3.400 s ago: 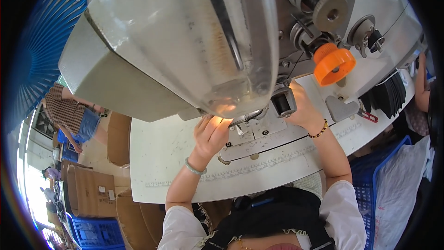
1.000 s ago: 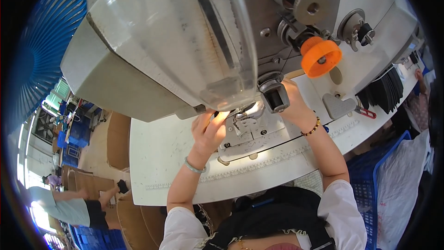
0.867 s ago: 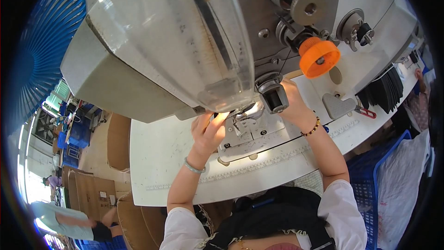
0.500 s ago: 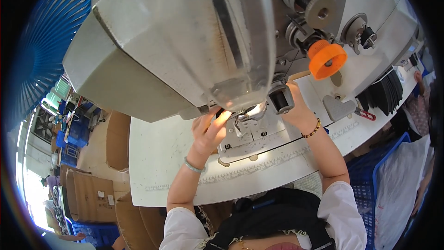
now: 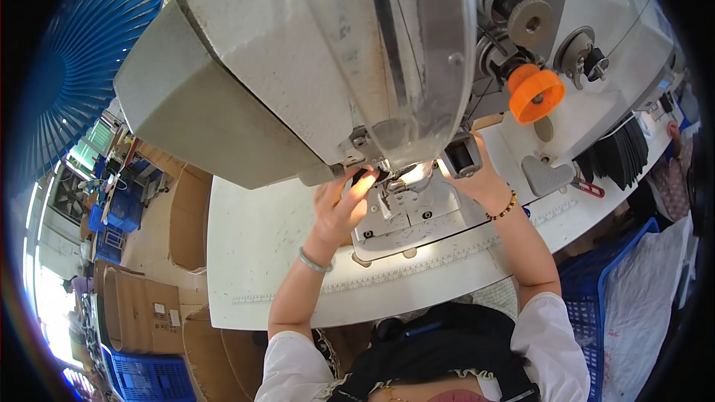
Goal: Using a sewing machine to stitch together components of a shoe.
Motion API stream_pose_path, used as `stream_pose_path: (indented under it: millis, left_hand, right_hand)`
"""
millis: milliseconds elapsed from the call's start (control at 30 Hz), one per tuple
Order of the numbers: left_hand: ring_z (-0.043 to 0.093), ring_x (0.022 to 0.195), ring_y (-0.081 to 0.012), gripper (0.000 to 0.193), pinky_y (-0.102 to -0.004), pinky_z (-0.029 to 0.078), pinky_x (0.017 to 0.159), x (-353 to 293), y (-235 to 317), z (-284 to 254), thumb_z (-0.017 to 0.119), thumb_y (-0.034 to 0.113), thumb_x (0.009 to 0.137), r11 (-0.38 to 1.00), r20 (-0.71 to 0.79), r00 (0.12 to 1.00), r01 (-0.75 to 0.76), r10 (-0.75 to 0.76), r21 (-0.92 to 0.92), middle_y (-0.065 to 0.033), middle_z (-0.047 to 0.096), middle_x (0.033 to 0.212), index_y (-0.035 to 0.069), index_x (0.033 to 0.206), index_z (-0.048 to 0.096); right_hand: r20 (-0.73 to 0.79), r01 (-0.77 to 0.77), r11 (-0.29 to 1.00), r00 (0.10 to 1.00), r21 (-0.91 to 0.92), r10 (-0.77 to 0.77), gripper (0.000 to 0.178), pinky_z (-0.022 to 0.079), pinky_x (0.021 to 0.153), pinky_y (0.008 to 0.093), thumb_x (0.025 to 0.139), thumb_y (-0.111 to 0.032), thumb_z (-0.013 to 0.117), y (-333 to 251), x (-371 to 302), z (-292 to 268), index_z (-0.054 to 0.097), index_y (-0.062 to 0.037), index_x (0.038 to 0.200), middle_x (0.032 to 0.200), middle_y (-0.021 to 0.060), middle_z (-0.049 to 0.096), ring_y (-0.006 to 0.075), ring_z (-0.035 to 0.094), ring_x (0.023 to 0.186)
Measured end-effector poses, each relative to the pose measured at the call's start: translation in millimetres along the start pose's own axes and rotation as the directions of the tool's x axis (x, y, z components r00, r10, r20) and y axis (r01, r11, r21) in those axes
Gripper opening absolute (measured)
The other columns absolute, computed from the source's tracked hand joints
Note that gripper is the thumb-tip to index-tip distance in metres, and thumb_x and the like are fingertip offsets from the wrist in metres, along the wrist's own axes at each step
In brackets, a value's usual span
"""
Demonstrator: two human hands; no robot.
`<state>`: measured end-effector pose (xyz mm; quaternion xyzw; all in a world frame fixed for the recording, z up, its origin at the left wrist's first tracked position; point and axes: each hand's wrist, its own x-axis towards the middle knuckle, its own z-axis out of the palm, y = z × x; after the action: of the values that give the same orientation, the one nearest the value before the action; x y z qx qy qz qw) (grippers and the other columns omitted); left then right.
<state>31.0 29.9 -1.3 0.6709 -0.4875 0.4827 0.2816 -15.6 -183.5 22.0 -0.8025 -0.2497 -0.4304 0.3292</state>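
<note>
Brown cardboard boxes (image 5: 141, 313) stand on the floor at near left, one bearing a small white rectangular label (image 5: 159, 308). No screens or signs visible.

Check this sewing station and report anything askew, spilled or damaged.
Nothing stands out. Both hands work under the sewing machine head: the left hand by the lit needle area, the right hand beside it. The white table shows no spill, and the stack of black pieces sits tidily.

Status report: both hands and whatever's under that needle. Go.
Left hand fingers up at the needle area, on a small dark piece. Right hand behind the machine head, grip hidden. Head blocks the stitch point.
</note>
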Motion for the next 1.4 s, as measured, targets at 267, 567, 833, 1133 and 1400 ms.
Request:
stream_pose_path:
  millis: [267,567,833,1133,1400]
  left_hand:
    - [0.059,0.061,-0.0208,0.035,-0.0242,0.047,0.051,0.5,-10.8,-1.7,0.062,-0.011,0.053,0.996,0.026,0.999,-0.035,0.037,-0.08,-0.0136,0.059,0.08,0.003,0.085,0.061]
    - [0.058,0.061,-0.0209,0.03,-0.0248,0.046,0.052,1.1,-10.7,0.2,0.063,-0.011,0.054,0.993,-0.002,1.0,-0.007,0.007,-0.116,-0.0126,0.059,0.078,0.003,0.081,0.061]
    - [0.057,0.059,-0.02,0.023,-0.024,0.045,0.051,-3.0,-14.5,8.8,0.064,-0.011,0.055,0.993,-0.069,0.994,0.079,-0.085,-0.083,-0.0095,0.06,0.074,0.003,0.073,0.059]
    - [0.056,0.058,-0.0187,0.023,-0.0234,0.043,0.05,-6.3,-12.7,10.5,0.064,-0.012,0.056,0.986,-0.068,0.986,0.144,-0.15,-0.084,-0.0076,0.059,0.071,0.005,0.072,0.059]
    - [0.056,0.058,-0.0182,0.023,-0.0235,0.043,0.051,-4.7,-9.5,11.3,0.064,-0.012,0.055,0.989,-0.109,0.986,0.12,-0.129,-0.086,-0.0081,0.059,0.075,0.004,0.072,0.06]
  right_hand:
    - [0.011,0.011,1.0,1.0,0.019,-0.011,0.02,0.047,0.07,0.0348,0.056,0.004,0.061,-3.8,0.8,-2.6,0.055,-0.0037,0.073,0.076,0.0069,0.055,0.0246,0.053,0.085]
    - [-0.057,0.0,0.999,0.998,0.041,0.002,0.02,0.047,0.067,0.0341,0.054,0.003,0.062,-1.5,-2.9,2.9,0.054,-0.0034,0.072,0.075,0.0087,0.055,0.0264,0.053,0.084]
    - [-0.026,0.024,0.999,0.999,-0.027,-0.025,0.02,0.046,0.065,0.0338,0.053,0.003,0.061,0.9,-3.1,3.9,0.049,-0.0028,0.067,0.071,0.0082,0.052,0.0261,0.052,0.082]
    - [-0.034,0.046,0.999,0.998,-0.012,-0.046,0.021,0.045,0.063,0.0342,0.051,0.002,0.062,1.9,-2.8,4.3,0.048,-0.0033,0.066,0.07,0.0073,0.051,0.0254,0.051,0.079]
    - [-0.035,0.063,0.998,0.997,-0.028,-0.064,0.023,0.046,0.065,0.0339,0.052,0.001,0.064,6.2,-3.8,7.7,0.049,-0.0041,0.069,0.073,0.0068,0.053,0.0253,0.052,0.083]
